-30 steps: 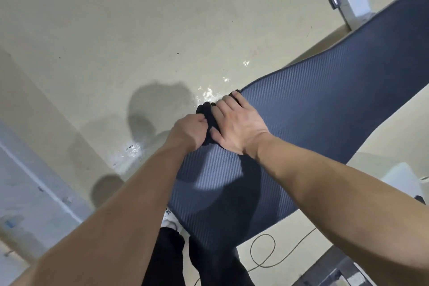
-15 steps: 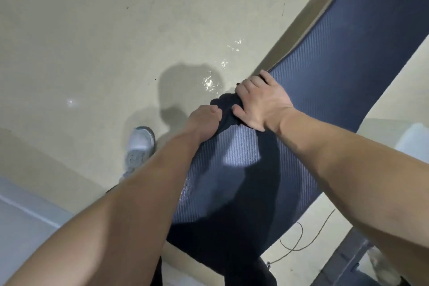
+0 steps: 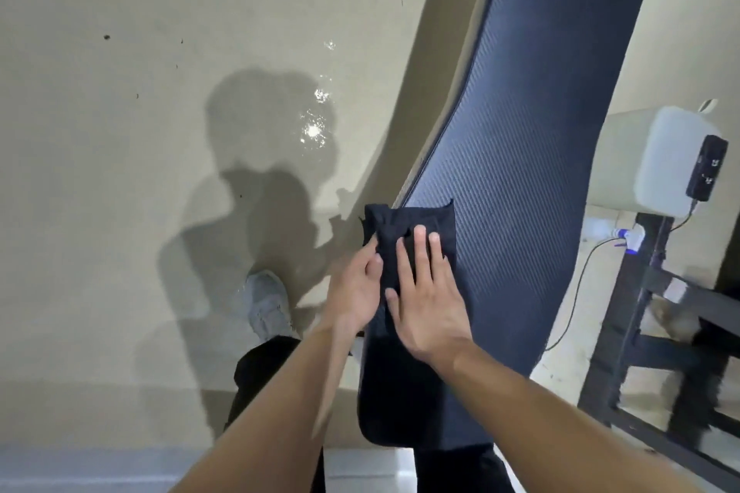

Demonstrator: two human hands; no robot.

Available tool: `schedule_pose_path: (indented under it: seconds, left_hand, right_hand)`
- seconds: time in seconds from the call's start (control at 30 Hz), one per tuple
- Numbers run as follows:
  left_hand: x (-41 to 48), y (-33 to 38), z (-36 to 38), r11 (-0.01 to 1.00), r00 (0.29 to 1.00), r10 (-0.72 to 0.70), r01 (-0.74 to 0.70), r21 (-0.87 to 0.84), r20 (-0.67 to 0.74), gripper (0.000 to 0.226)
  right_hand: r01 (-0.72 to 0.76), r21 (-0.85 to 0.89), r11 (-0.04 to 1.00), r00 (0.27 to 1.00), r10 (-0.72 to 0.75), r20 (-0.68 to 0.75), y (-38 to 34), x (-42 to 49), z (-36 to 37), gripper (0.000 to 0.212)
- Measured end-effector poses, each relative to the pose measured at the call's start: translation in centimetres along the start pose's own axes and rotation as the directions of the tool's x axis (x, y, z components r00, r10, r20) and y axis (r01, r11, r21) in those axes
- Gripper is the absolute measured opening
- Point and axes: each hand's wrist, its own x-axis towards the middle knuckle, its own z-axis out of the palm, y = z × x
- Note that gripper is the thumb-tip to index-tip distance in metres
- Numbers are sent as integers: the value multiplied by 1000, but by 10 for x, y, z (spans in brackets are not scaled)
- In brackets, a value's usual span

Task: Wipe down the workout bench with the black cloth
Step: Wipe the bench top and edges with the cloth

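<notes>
No readable brand or label from my feed. The black adapter (image 3: pixel 706 166) on the white box (image 3: pixel 672 160) at right carries small pale marks, too small to read.

Workout bench (image 3: pixel 520 140): dark navy pad, ribbed texture. Long axis runs from bottom centre up toward the top right of the head view, bowed by the wide lens; near end sits by the wearer's legs.

Black cloth (image 3: pixel 408 224): spread flat on the pad's left edge, a corner hanging just over the side. Its longer side runs roughly along the bench.

Right hand (image 3: pixel 428 300): palm down, fingers extended and slightly spread, pressing flat on the cloth, not clenched. Left hand (image 3: pixel 356 292): at the cloth's left edge, fingers curled against it beside the pad's rim; I can't tell whether it pinches the fabric or only rests on it.

Floor (image 3: pixel 120 172): smooth beige concrete, glossy wet-looking glints and dark specks, the wearer's shadow across it. Grey sneaker (image 3: pixel 268 304) left of the bench, black trousers (image 3: pixel 264 376) below. At right, a black metal frame (image 3: pixel 640 332) and a thin cable (image 3: pixel 580 284) running to a white plug (image 3: pixel 632 236).
</notes>
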Motion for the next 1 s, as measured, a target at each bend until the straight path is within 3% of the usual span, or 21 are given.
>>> schedule_pose_path:
  seconds: [0.17,0.3,0.47,0.73,0.9,1.0]
  left_hand:
    - [5,13,7,978,996,-90,84,-191,-25,42]
    - [41,33,6,989,997,40,-50,-139,-73,43]
    - [98,102,11,984,986,161,-163,-74,-37,34]
    - [166,183,13,976,976,219,-219,4,-17,27]
    - [184,183,11,972,972,234,-234,19,-15,33]
    - [166,163,5,970,978,209,-211,125,22,35]
  right_hand:
    - [-59,58,997,997,62,-44,2,12,5,71]
    - [-110,98,989,991,117,-71,19,52,-18,75]
    - [-130,120,984,982,145,-125,46,93,-44,70]
    - [-195,149,969,963,218,-157,83,161,-93,71]
    - [-219,165,962,952,248,-182,91,181,-108,70]
    - [-248,243,938,949,286,-134,79,167,-102,70]
